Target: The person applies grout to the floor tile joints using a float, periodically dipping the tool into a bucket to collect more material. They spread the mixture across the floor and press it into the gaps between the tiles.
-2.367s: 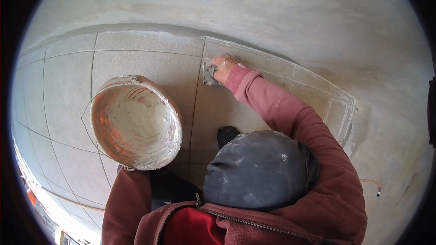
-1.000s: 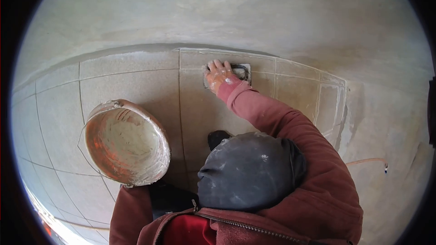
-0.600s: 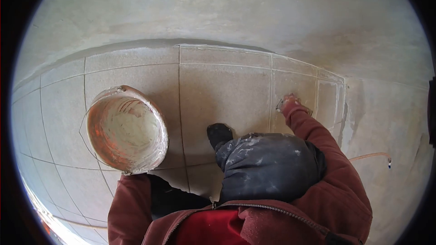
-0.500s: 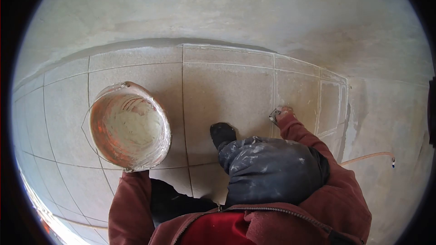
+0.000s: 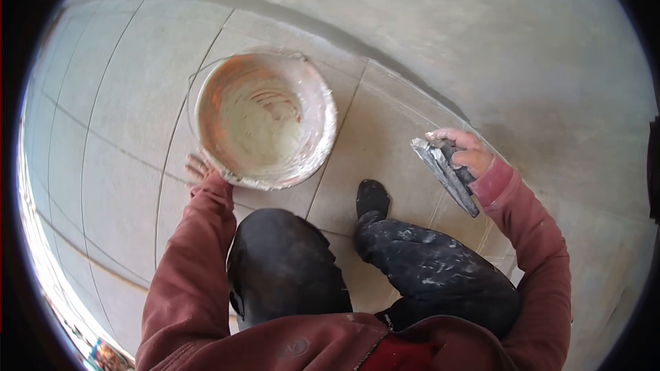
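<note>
An orange bucket (image 5: 265,120), crusted with pale compound inside and on its rim, stands on the tiled floor. My left hand (image 5: 198,167) is at the bucket's lower left side, fingers spread, with part of the palm hidden by the sleeve and bucket. To the right, my right hand (image 5: 464,152) is wrapped round flat metal trowels (image 5: 445,173) smeared with compound. The tools are raised over the tiles, apart from the bucket.
Large beige tiles (image 5: 117,117) cover the floor, meeting a plastered wall (image 5: 550,62) along the top and right. My dark-trousered knees and a black shoe (image 5: 372,199) are below the bucket and tools.
The view has turned, and the bucket appears farther right and higher. My left hand now shows beside it. My right hand has risen from near the floor with the trowels in clearer view.
</note>
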A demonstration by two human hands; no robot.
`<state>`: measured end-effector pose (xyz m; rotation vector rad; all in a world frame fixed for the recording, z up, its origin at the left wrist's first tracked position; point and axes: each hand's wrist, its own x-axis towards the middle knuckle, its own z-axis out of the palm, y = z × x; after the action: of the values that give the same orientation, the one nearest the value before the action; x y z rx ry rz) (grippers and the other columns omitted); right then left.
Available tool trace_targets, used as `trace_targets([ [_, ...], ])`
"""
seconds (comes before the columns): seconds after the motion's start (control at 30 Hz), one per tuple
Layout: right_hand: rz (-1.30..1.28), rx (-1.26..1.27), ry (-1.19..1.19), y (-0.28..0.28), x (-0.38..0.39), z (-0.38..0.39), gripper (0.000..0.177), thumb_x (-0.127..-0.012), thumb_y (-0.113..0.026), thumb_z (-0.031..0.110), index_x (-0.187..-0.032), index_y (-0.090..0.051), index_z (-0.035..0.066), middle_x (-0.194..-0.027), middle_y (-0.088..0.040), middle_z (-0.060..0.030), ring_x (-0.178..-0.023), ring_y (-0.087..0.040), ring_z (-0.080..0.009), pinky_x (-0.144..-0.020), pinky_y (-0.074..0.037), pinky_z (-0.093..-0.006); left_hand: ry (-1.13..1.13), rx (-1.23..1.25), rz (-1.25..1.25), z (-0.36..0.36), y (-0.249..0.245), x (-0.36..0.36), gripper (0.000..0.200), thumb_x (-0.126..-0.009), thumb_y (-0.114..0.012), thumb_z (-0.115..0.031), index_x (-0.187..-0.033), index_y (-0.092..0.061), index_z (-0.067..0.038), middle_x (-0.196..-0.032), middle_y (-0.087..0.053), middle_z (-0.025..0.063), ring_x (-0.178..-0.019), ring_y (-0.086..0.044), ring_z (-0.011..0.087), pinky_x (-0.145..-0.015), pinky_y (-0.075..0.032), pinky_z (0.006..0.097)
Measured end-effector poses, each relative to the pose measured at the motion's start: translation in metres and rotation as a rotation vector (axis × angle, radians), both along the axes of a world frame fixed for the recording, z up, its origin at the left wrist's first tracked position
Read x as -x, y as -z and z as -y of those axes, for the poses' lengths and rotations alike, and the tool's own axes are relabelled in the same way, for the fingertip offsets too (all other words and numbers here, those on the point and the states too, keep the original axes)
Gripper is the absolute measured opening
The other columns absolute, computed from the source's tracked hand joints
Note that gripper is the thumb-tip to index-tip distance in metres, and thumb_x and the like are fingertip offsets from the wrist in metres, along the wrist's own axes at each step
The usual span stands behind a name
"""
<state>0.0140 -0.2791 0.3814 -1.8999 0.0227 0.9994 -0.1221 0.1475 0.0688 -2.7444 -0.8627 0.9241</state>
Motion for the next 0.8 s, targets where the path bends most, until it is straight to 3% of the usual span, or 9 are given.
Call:
trace_targets([
  [0.03, -0.134, -0.080, -0.020, -0.001, -0.009, -0.022, 0.057, -0.065, -0.043, -0.001, -0.121, -0.048, 0.001, -0.099, -0.059, -0.0099, -0.084, -0.056, -0.0128, -0.075, -0.044, -0.0236, -0.300, 0.206, 0.118, 0.003, -0.017, -0.006, 0.081, -0.079, -0.040, -0.058, -0.142, 0.000, -0.025, -0.147, 0.008, 0.0105, -0.134, 0.010, 0.0360, -0.095, 0.003, 0.0680],
  [0.17, -0.166, -0.235, -0.134, 0.023, -0.032, -0.136, 0.050, -0.075, -0.046, 0.007, -0.123, -0.042, -0.006, -0.109, -0.056, -0.0112, -0.095, -0.055, -0.0146, -0.085, -0.042, -0.0246, -0.393, 0.276, 0.159, 0.001, -0.014, -0.007, 0.105, -0.064, -0.056, -0.067, -0.141, 0.001, -0.024, -0.147, 0.013, 0.0095, -0.133, 0.016, 0.0345, -0.094, 0.007, 0.0677],
  [0.23, 0.128, -0.026, -0.477, 0.060, -0.048, -0.187, 0.043, -0.084, -0.048, 0.018, -0.123, -0.045, -0.001, -0.111, -0.056, -0.0109, -0.096, -0.055, -0.0153, -0.085, -0.041, -0.0256, -0.417, 0.300, 0.170, 0.000, -0.024, -0.013, 0.111, -0.060, -0.059, -0.069, -0.142, 0.001, -0.024, -0.147, 0.013, 0.0097, -0.132, 0.017, 0.0346, -0.095, 0.007, 0.0673],
  [0.3, 0.318, 0.216, -0.501, 0.093, -0.047, -0.240, 0.036, -0.084, -0.049, 0.026, -0.108, -0.056, -0.001, -0.103, -0.060, -0.0179, -0.093, -0.059, -0.0264, -0.087, -0.041, -0.0326, -0.473, 0.385, 0.148, -0.001, -0.037, -0.017, 0.119, -0.053, -0.062, -0.072, -0.142, 0.001, -0.023, -0.146, 0.014, 0.0109, -0.131, 0.020, 0.0351, -0.096, 0.009, 0.0660],
  [0.4, 0.284, 0.301, -0.648, 0.157, -0.054, -0.269, 0.038, -0.083, -0.049, 0.029, -0.105, -0.059, -0.001, -0.106, -0.058, -0.0200, -0.098, -0.056, -0.0330, -0.089, -0.039, -0.0368, -0.499, 0.385, 0.181, 0.004, -0.041, -0.020, 0.123, -0.050, -0.063, -0.073, -0.142, 0.002, -0.021, -0.146, 0.015, 0.0126, -0.131, 0.022, 0.0357, -0.095, 0.011, 0.0652],
  [0.47, 0.466, 0.468, -0.935, 0.182, -0.051, -0.280, 0.038, -0.083, -0.051, 0.029, -0.105, -0.059, -0.001, -0.107, -0.058, -0.0207, -0.101, -0.055, -0.0324, -0.088, -0.040, -0.0372, -0.519, 0.387, 0.181, 0.005, -0.046, -0.021, 0.126, -0.048, -0.064, -0.074, -0.142, 0.001, -0.020, -0.146, 0.014, 0.0139, -0.131, 0.021, 0.0363, -0.095, 0.011, 0.0657],
  [0.5, 0.412, 0.508, -0.949, 0.193, -0.049, -0.280, 0.031, -0.085, -0.047, 0.026, -0.104, -0.062, 0.006, -0.104, -0.059, -0.0188, -0.099, -0.055, -0.0329, -0.088, -0.040, -0.0370, -0.491, 0.362, 0.212, 0.007, -0.045, -0.018, 0.128, -0.046, -0.065, -0.074, -0.142, 0.001, -0.020, -0.146, 0.014, 0.0143, -0.131, 0.020, 0.0364, -0.094, 0.012, 0.0660],
  [0.73, 0.502, 0.406, -1.410, 0.188, -0.053, -0.282, 0.026, -0.085, -0.049, 0.021, -0.102, -0.063, 0.006, -0.102, -0.060, -0.0174, -0.096, -0.056, -0.0322, -0.086, -0.042, -0.0350, -0.464, 0.265, 0.330, 0.021, -0.040, -0.020, 0.126, -0.046, -0.064, -0.074, -0.142, -0.003, -0.020, -0.146, 0.010, 0.0154, -0.132, 0.015, 0.0370, -0.094, 0.011, 0.0670],
  [0.8, 0.480, 0.046, -1.503, 0.197, -0.069, -0.274, 0.032, -0.083, -0.047, 0.021, -0.107, -0.059, 0.004, -0.103, -0.060, -0.0168, -0.095, -0.057, -0.0317, -0.082, -0.045, -0.0362, -0.475, 0.251, 0.298, 0.017, -0.042, -0.024, 0.123, -0.049, -0.063, -0.074, -0.142, -0.002, -0.021, -0.146, 0.010, 0.0151, -0.133, 0.015, 0.0362, -0.094, 0.010, 0.0670],
])
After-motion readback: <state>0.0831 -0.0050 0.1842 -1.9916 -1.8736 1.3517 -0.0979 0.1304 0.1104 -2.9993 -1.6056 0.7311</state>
